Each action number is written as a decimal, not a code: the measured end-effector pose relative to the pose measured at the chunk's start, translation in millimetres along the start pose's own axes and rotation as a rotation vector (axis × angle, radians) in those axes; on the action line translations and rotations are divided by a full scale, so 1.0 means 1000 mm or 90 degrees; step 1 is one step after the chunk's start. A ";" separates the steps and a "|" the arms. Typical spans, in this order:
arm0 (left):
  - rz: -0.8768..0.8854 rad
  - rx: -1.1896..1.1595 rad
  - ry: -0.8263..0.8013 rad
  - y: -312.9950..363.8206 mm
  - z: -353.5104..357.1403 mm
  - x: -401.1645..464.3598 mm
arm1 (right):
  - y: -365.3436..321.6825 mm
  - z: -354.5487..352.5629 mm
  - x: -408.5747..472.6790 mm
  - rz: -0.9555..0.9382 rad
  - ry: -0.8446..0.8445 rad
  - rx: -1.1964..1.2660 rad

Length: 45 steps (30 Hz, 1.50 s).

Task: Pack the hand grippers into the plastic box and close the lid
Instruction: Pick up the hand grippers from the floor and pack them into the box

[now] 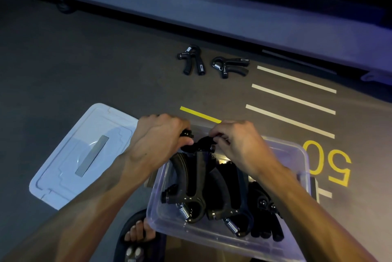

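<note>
Both hands held one hand gripper [198, 145] over the plastic box's [301, 155] far rim: the left hand [161, 134] curled round a handle, the right hand [235, 136] pinching the other end. Best lowered flat beside the packed ones. Beyond the box, two grippers [192, 60] lay on the floor; left of it, one lid [80, 155].

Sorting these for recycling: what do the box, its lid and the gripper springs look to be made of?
Box: clear, glossy plastic, seemingly; the grippers and floor show through its walls. Lid: translucent whitish plastic with moulded ridges, probably the same kind. Springs: bright coiled metal, likely steel, glinting silver against the black handles.
</note>
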<state>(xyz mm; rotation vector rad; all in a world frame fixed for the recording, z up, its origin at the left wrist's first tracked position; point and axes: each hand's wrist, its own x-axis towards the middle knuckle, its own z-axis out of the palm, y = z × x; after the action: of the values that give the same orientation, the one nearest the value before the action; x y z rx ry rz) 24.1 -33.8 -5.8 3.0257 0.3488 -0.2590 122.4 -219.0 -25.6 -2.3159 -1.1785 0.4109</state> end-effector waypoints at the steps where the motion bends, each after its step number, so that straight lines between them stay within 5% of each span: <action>1: 0.007 0.029 -0.014 0.001 0.000 0.001 | 0.000 0.001 0.000 0.008 -0.005 -0.010; 8: 0.027 0.113 -0.084 0.010 0.006 0.012 | -0.003 0.004 -0.001 0.073 -0.046 -0.021; 45: 0.012 0.023 0.006 0.004 0.005 0.000 | 0.000 -0.012 -0.005 0.139 -0.094 0.055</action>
<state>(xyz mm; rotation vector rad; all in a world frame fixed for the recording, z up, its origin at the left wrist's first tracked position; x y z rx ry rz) 24.2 -38.3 -10.8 3.0645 0.3191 -0.2524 125.1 -226.8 -16.1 -2.3796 -0.9545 0.7088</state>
